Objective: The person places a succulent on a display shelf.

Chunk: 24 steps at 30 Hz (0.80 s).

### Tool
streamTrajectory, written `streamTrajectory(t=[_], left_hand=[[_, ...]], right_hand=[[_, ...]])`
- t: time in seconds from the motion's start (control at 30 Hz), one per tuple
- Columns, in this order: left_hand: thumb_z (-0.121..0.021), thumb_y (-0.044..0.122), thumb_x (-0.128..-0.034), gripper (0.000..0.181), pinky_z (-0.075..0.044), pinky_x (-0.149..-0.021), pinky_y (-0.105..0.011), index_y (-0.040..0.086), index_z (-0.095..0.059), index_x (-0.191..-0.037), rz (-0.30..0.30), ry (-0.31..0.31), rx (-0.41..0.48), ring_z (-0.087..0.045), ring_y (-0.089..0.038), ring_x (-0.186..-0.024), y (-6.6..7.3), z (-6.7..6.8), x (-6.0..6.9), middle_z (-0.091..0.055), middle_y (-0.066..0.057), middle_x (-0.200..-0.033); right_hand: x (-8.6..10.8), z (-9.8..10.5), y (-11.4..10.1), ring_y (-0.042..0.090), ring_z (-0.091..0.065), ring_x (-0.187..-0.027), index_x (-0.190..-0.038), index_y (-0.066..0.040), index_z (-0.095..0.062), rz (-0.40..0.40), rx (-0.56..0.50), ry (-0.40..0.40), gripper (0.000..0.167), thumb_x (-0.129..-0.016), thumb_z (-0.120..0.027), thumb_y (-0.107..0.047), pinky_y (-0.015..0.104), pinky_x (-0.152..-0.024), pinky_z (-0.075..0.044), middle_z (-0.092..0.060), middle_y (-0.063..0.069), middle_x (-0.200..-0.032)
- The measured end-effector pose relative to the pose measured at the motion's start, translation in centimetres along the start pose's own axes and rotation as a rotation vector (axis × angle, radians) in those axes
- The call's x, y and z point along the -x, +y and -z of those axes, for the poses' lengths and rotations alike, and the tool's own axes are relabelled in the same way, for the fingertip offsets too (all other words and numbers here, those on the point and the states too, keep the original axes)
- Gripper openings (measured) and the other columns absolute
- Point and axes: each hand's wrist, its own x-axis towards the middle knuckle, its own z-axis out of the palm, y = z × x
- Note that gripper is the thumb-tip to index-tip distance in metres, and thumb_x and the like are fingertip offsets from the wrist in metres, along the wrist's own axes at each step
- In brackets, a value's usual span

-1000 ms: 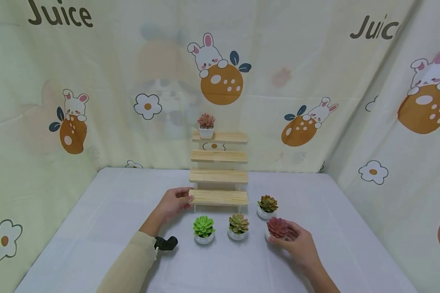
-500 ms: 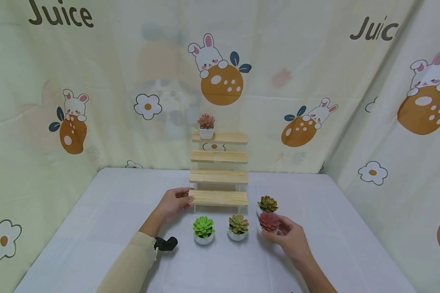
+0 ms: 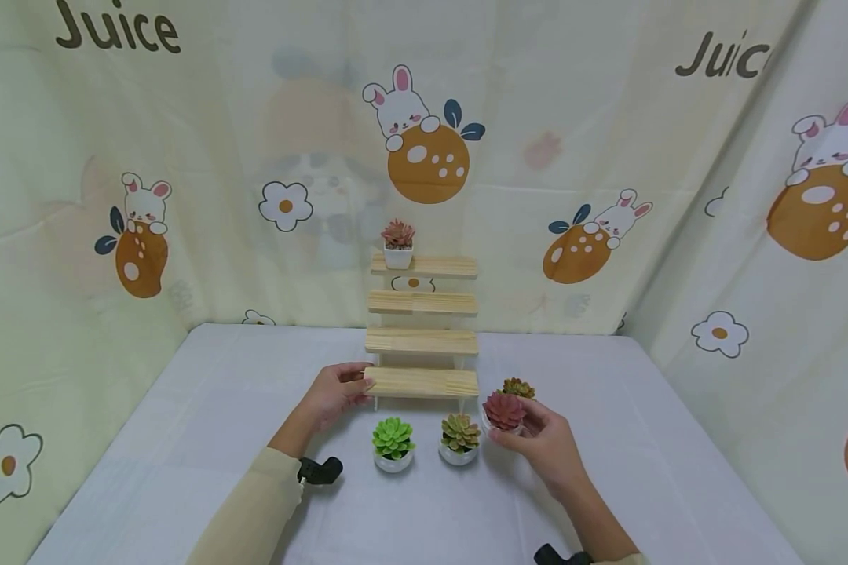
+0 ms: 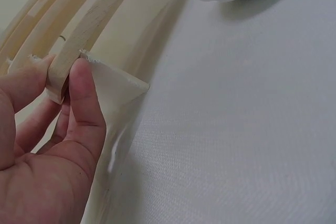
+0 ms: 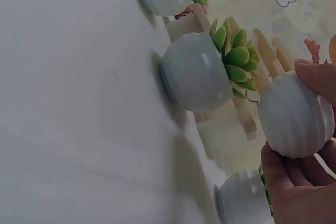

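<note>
My left hand (image 3: 335,396) pinches the left end of the lowest board of a tiered wooden shelf stand (image 3: 421,382); in the left wrist view, thumb and fingers close around the board's end (image 4: 65,69). With my right hand (image 3: 547,447) I grip a red potted succulent (image 3: 503,412), its ribbed white pot (image 5: 294,114) raised off the table in the right wrist view. Behind it, a brownish-green potted succulent (image 3: 519,388) is partly hidden. A bright green potted succulent (image 3: 392,442) and a pale green one (image 3: 459,436) stand in front of the stand.
On the top board's left end sits a small pinkish succulent in a square white pot (image 3: 398,245). A white cloth covers the table (image 3: 254,392). Patterned curtains (image 3: 572,118) hang behind and at the sides.
My right hand has lifted the red succulent and carried it left and away from me, so it now partly covers the brownish-green one. The left hand stays on the stand.
</note>
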Motion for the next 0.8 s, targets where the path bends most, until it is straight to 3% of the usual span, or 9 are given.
streamTrajectory(t=[0.33,0.6,0.8], left_hand=[[-0.065,-0.001,-0.0981,0.046,-0.062,-0.076,-0.025,-0.011,-0.052,-0.141,-0.003,-0.004,-0.005,-0.066,-0.013,-0.090,0.0,0.1,0.0,-0.064,-0.011,-0.111],[-0.065,-0.001,-0.0977,0.047,-0.063,-0.078,-0.026,-0.011,-0.052,-0.141,0.009,0.008,-0.013,-0.066,-0.015,-0.091,0.2,-0.1,0.2,-0.063,-0.013,-0.114],[-0.065,-0.002,-0.0973,0.046,-0.063,-0.079,-0.027,-0.011,-0.053,-0.141,0.010,0.007,-0.009,-0.067,-0.015,-0.091,0.5,-0.2,0.4,-0.063,-0.014,-0.115]], right_hand=[[-1.3,-0.5,-1.1,0.001,-0.064,-0.116,-0.140,-0.003,-0.058,0.028,0.000,0.001,0.072,-0.077,-0.091,-0.013,0.013,-0.098,-0.053,-0.062,0.017,-0.141],[-2.2,-1.0,-2.2,0.013,-0.064,-0.124,-0.142,-0.006,-0.057,0.036,0.015,0.001,0.075,-0.078,-0.091,-0.021,0.017,-0.096,-0.055,-0.062,0.014,-0.141],[-3.3,-1.4,-2.8,0.009,-0.065,-0.120,-0.141,-0.009,-0.058,0.044,-0.003,0.018,0.073,-0.077,-0.092,-0.023,0.016,-0.093,-0.057,-0.064,0.011,-0.140]])
